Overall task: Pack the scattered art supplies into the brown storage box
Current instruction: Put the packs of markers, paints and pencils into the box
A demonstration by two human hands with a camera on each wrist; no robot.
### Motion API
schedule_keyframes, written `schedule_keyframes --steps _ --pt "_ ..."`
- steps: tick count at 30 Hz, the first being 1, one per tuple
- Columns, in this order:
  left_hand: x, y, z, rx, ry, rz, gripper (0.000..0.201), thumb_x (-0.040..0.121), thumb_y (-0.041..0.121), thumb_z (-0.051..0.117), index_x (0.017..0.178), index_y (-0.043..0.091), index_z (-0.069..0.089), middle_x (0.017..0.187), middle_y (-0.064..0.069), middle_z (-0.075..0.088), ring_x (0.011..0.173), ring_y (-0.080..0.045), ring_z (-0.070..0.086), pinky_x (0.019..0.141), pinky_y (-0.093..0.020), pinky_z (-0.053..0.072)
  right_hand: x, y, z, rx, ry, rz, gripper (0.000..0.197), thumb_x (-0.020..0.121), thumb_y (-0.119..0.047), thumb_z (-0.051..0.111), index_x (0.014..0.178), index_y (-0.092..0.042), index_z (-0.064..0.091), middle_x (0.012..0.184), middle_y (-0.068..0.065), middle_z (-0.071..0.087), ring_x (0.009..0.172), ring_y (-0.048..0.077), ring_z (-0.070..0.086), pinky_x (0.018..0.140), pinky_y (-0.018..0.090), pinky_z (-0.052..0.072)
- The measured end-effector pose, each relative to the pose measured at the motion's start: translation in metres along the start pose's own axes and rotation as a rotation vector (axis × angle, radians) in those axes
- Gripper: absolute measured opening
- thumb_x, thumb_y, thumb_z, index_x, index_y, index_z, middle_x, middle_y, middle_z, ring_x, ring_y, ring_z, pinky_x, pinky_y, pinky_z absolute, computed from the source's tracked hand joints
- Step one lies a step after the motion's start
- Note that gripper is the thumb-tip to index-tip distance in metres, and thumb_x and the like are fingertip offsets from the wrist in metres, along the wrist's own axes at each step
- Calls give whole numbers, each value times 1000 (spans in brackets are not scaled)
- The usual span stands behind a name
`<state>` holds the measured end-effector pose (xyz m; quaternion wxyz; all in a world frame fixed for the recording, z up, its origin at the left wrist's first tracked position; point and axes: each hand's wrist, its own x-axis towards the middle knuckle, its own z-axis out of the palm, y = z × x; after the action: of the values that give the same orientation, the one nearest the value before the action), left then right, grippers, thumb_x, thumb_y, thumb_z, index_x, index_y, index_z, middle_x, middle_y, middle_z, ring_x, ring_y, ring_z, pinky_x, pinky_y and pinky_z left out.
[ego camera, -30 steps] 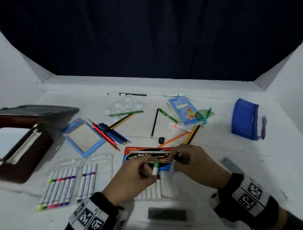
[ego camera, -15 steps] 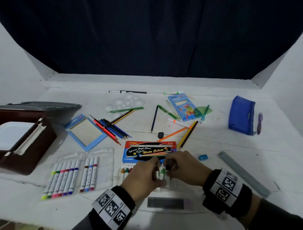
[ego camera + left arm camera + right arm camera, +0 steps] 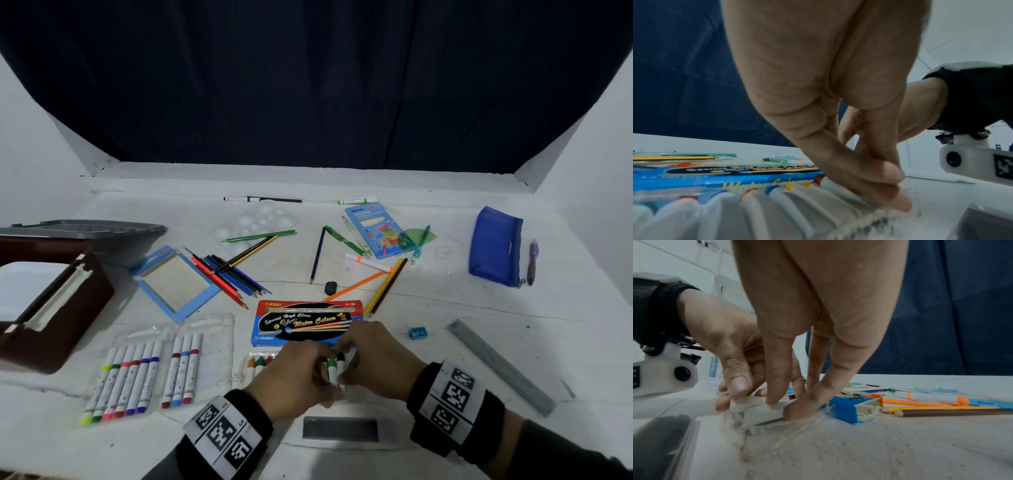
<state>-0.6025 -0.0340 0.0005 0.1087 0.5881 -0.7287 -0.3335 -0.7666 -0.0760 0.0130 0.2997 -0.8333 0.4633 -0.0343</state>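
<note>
Both hands work at the near edge of the bench (image 3: 445,342), seating small paint tubes into a clear tray (image 3: 255,368) that lies just in front of the blue water-colour box (image 3: 305,322). The left hand (image 3: 291,380) pinches a white tube with a green cap (image 3: 331,371) between thumb and fingertips, its grip narrow on that tube; the right hand (image 3: 376,359) bears down with its fingers on the neighbouring black-capped tube (image 3: 340,359) and the tray's end, its grip also narrow. In my judgement this is a sub-step: refilling the paint set before it goes into the brown storage box (image 3: 51,308), which stands open at the far left, well apart from the hands, with only a white insert showing inside. The next move likely calls for pressing the tubes flat, sliding the tray back into its box, then carrying the whole set left. By count, from the head view: one brown box, one grey lid (image 3: 85,229) behind it, one paint box, one blue pouch (image 3: 495,246), one ruler (image 3: 500,366), one blue sharpener (image 3: 418,332), one dark eraser (image 3: 330,287), and ten markers (image 3: 137,377) in two clear packs, seven and three. Most supplies remain unpacked.
</note>
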Motion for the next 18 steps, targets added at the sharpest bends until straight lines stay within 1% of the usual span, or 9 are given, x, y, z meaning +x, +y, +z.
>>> schedule_keyframes --steps 1,2,5,7,8,10,12,14,18 --pt "1 0 0 -12 -9 2 35 78 31 82 109 19 71 83 4 75 67 0 67 60 -6 45 0 -1 0 -7 4 7 37 79 -23 79 113 -16 67 115 0 56 94 9 46 79 20 40" --pt "3 -1 -1 3 -10 4 36 78 33 83 109 20 71 84 3 75 67 -1 67 61 -9 47 -1 -1 0 -14 2 12 37 79 -23 78 113 -15 66 116 0 55 94 9 45 79 19 39" --pt "8 -4 -2 169 34 30 46 74 43 83 115 29 69 89 6 73 70 1 57 63 -13 38 -1 -3 -2 -47 -22 9 35 80 -23 78 110 -12 67 115 1 56 93 9 45 77 19 37" --pt "10 -5 -3 248 66 44 51 71 51 82 116 33 67 92 9 72 74 2 54 66 -18 37 0 -3 -3 -65 -30 2 35 77 -24 81 108 -11 70 112 1 60 93 12 51 76 20 42" --pt "11 -6 -3 277 82 44 53 69 55 81 114 34 66 92 10 70 77 0 55 67 -20 38 1 -2 -3 -68 -32 5 37 75 -25 82 107 -12 70 111 1 61 93 12 53 75 20 44" --pt "12 -7 -2 348 112 40 55 65 61 80 110 33 63 95 12 67 87 -6 59 68 -25 40 3 0 -1 -77 -32 9 39 72 -27 84 106 -13 70 103 -2 60 87 10 52 69 16 42" --pt "13 -8 -1 388 131 38 57 64 62 79 108 32 60 99 13 65 95 -10 58 73 -28 44 5 1 2 -88 -25 5 38 70 -28 85 101 -14 70 93 -7 55 81 8 50 62 14 37" --pt "14 -7 0 389 137 36 58 62 60 81 109 32 60 104 13 65 98 -10 57 78 -28 46 5 1 4 -90 -14 -2 35 69 -26 86 96 -14 68 88 -8 53 79 9 51 59 13 34" --pt "16 -6 -1 402 137 29 59 62 57 83 111 32 61 107 14 65 99 -10 58 81 -28 47 7 1 4 -78 -23 -14 37 69 -22 86 98 -14 64 89 -7 56 77 8 52 58 12 31"
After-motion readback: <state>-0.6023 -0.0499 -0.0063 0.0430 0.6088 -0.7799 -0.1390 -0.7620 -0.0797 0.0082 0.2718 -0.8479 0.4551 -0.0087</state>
